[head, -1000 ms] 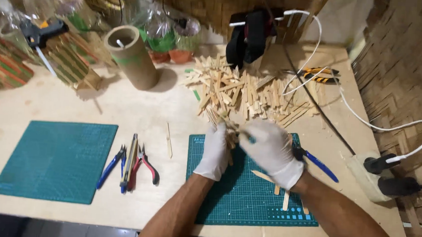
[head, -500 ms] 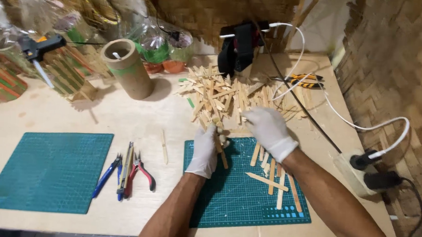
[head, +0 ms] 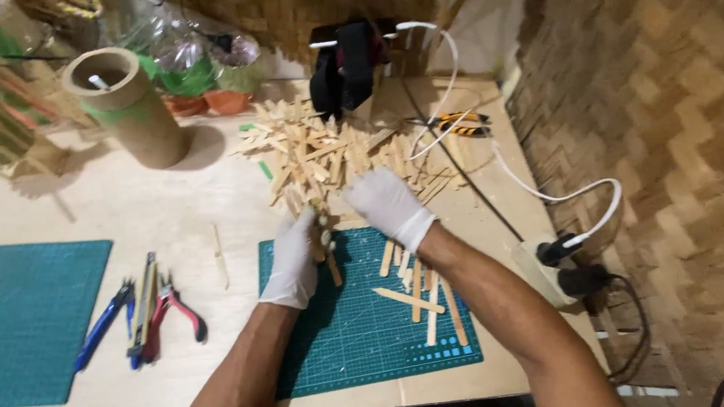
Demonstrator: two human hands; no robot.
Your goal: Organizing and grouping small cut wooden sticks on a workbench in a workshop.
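Shifted further over the stick pile (head: 331,155) since before: right hand (head: 387,207), fingers loosely curled, picking. Left hand (head: 296,258) gripping a stick bundle (head: 320,226) above green mat (head: 371,330), kept gathered.

I see my gloved left hand (head: 293,262) gripping a few sticks (head: 323,235) over the right mat (head: 354,337); my right hand (head: 387,205) (also gloved) touches the stick pile (head: 323,151). Pliers (head: 163,313) lie between mats.
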